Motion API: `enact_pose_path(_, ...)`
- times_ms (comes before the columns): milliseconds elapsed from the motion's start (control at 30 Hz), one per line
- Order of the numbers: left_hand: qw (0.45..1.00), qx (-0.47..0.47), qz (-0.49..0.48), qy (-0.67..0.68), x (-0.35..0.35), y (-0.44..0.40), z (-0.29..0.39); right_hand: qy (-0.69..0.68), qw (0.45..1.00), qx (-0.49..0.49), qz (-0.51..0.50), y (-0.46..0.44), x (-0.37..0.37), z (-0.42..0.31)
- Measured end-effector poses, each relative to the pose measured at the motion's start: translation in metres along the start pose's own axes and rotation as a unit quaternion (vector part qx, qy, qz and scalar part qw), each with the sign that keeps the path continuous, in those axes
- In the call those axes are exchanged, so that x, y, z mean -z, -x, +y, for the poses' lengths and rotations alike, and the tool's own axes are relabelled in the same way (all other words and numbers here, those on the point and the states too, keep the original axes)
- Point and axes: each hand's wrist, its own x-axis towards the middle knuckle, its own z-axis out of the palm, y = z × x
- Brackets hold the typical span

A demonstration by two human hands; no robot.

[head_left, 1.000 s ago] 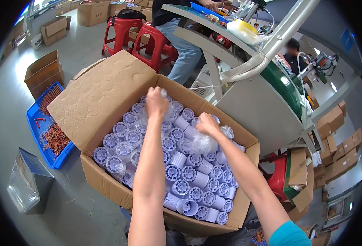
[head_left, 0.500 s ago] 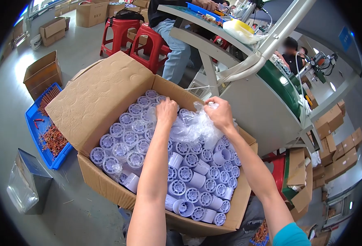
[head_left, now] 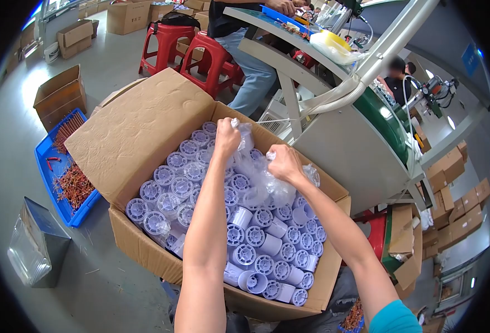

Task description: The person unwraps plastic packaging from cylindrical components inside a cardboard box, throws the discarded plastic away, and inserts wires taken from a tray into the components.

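An open cardboard box [head_left: 145, 244] in front of me holds several rows of pale lilac plastic spools [head_left: 255, 236], most with their round ends up and some on their sides. A crumpled clear plastic bag [head_left: 267, 186] lies over the far part of the spools, and its film also covers those at the left. My left hand [head_left: 227, 137] is closed on a bunched piece of the bag near the far wall of the box. To its right my right hand [head_left: 285, 163] grips another gathered part of the same bag.
A blue tray [head_left: 70, 166] of copper-coloured parts and a metal tin [head_left: 36, 244] stand on the floor at left. Behind the box are red stools [head_left: 207, 64] and a grey workbench [head_left: 350, 150] where a person sits. Cartons [head_left: 456, 213] are stacked at right.
My left hand has risen slightly away from me, with bag film now bunched in it. My right hand has moved a little left and nearer, and the bag is stretched between them.
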Motion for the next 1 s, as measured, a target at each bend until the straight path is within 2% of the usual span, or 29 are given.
enact_pose_path(33,1.000,0.000,-0.001,0.000,0.005,0.002,0.013,-0.001,1.000,-0.001,-0.001,-0.004,-0.006,0.004)
enact_pose_path(100,0.987,0.061,-0.123,-0.083,0.007,0.008,0.036,0.019,0.995,0.077,0.061,-0.011,-0.013,0.003)
enact_pose_path(167,0.989,0.042,-0.110,-0.087,0.000,0.016,0.041,0.012,0.997,0.059,0.042,-0.014,-0.011,-0.004)
enact_pose_path(233,0.986,0.023,-0.130,-0.104,-0.010,0.020,0.042,-0.004,1.000,-0.001,-0.021,-0.014,-0.003,-0.015)
enact_pose_path(367,0.993,-0.002,-0.112,-0.043,0.000,0.019,0.076,0.002,0.999,-0.016,-0.036,-0.013,0.000,-0.024)
enact_pose_path(400,0.998,-0.042,-0.022,-0.030,-0.003,0.018,0.077,0.031,0.997,-0.030,-0.065,-0.014,0.000,-0.023)
enact_pose_path(433,0.998,-0.042,-0.023,-0.030,-0.004,0.013,0.076,0.058,0.993,-0.045,-0.094,-0.014,0.000,-0.022)
enact_pose_path(500,0.989,-0.058,0.096,0.093,0.000,0.001,0.074,0.043,0.992,-0.040,-0.112,-0.012,-0.004,-0.018)
enact_pose_path(533,0.981,-0.078,0.149,0.099,0.004,-0.003,0.072,0.029,0.991,-0.031,-0.130,-0.011,-0.005,-0.017)
enact_pose_path(567,0.981,-0.078,0.147,0.099,0.010,-0.007,0.068,0.028,0.991,-0.033,-0.131,-0.011,-0.007,-0.017)
enact_pose_path(633,0.975,-0.018,0.218,0.027,0.023,-0.013,0.052,0.021,0.990,-0.023,-0.138,-0.013,-0.009,-0.020)
enact_pose_path(667,0.976,-0.020,0.216,0.027,0.030,-0.015,0.042,0.019,0.990,-0.025,-0.136,-0.016,-0.011,-0.023)
enact_pose_path(733,0.962,-0.029,0.205,-0.179,0.038,-0.016,0.015,0.003,0.991,0.007,-0.134,-0.024,-0.015,-0.028)
enact_pose_path(767,0.962,-0.026,0.206,-0.176,0.042,-0.015,0.005,0.007,0.991,0.007,-0.135,-0.031,-0.018,-0.030)
enact_pose_path(800,0.958,-0.001,0.068,-0.278,0.050,-0.011,0.001,-0.007,0.991,0.042,-0.126,-0.037,-0.020,-0.035)
enact_pose_path(833,0.926,0.023,-0.073,-0.371,0.054,-0.009,0.000,-0.022,0.990,0.077,-0.116,-0.044,-0.024,-0.040)
enact_pose_path(867,0.909,0.036,-0.109,-0.400,0.052,-0.015,0.001,-0.017,0.991,0.081,-0.105,-0.051,-0.028,-0.046)
enact_pose_path(1000,0.900,0.082,-0.142,-0.404,0.048,-0.025,0.006,0.040,0.992,0.046,-0.110,-0.089,-0.048,-0.063)
